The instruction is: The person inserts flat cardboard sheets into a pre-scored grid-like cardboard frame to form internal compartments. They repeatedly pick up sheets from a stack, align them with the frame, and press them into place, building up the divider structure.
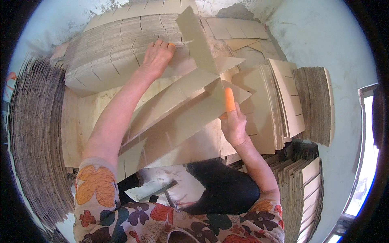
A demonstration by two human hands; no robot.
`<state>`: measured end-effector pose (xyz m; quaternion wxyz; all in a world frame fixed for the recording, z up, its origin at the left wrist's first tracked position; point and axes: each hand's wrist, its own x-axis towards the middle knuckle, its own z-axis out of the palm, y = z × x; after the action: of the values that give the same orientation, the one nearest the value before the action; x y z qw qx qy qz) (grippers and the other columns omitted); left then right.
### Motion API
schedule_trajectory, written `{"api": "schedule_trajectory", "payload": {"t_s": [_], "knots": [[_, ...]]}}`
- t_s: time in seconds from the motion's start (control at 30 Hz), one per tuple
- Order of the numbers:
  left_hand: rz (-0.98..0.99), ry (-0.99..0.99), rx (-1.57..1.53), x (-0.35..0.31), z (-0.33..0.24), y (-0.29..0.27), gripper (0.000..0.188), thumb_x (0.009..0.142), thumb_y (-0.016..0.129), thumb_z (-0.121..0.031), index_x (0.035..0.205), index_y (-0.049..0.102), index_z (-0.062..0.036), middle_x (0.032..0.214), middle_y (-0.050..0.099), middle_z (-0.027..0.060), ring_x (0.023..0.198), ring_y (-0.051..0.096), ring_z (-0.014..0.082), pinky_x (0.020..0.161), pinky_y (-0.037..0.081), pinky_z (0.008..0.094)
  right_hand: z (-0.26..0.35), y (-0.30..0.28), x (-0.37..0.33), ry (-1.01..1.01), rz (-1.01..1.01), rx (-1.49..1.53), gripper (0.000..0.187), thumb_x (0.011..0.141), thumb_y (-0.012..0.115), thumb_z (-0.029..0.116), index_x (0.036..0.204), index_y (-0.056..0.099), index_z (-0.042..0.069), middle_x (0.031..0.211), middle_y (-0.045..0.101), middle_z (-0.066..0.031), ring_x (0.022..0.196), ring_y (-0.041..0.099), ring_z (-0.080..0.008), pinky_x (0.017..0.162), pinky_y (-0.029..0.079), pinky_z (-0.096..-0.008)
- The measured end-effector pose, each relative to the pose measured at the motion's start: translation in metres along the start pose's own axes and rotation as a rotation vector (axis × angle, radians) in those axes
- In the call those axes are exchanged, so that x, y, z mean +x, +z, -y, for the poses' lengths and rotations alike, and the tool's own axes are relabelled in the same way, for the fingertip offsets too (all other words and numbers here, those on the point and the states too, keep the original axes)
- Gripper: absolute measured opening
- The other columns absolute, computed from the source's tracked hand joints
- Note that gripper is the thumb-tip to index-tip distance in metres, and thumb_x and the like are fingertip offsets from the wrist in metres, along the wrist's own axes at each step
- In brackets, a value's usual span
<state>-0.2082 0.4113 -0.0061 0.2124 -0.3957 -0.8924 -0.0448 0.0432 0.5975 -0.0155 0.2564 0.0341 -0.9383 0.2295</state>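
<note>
My right hand (235, 123) pinches the edge of a slotted cardboard divider (178, 113), an orange finger cot on one finger. The long strips of this divider cross one another and lie slantwise over the work board (87, 121). One crossing strip (196, 42) stands up toward the far side. My left hand (158, 58) reaches to the long stack of slotted cardboard strips (121, 48) at the far left. Its fingers are curled against the stack, and an orange cot shows at one fingertip. Whatever lies between those fingers is hidden.
A tall pile of cardboard (36, 137) stands along the left. At the right are leaning slotted sheets (285, 97) and another upright stack (312, 105). More strips (298, 190) are stacked low at the right. Behind them rises a pale wall (324, 40).
</note>
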Motion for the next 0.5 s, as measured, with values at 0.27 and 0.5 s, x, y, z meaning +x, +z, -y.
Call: {"api": "schedule_trajectory", "payload": {"t_s": [0.27, 0.5], "knots": [[-0.157, -0.036, -0.261, -0.008, 0.010, -0.005, 0.006, 0.075, 0.060, -0.004, 0.080, 0.059, -0.0035, 0.074, 0.060, 0.0142, 0.078, 0.060, 0.0319, 0.069, 0.048, 0.0427, -0.001, -0.008, 0.000, 0.040, 0.094, -0.011, 0.070, 0.067, 0.067, -0.004, 0.132, 0.041, -0.001, 0.108, 0.056, -0.0244, 0.072, 0.063, -0.0368, 0.060, 0.055, -0.0403], [-0.280, -0.023, -0.303, -0.010, -0.001, -0.018, 0.006, 0.074, 0.061, -0.004, 0.080, 0.059, -0.0039, 0.070, 0.059, 0.0130, 0.071, 0.060, 0.0323, 0.060, 0.048, 0.0443, 0.012, -0.023, 0.005, 0.035, 0.139, -0.005, 0.069, 0.068, 0.066, -0.006, 0.132, 0.042, 0.001, 0.109, 0.056, -0.0233, 0.080, 0.063, -0.0376, 0.063, 0.055, -0.0418]]}}
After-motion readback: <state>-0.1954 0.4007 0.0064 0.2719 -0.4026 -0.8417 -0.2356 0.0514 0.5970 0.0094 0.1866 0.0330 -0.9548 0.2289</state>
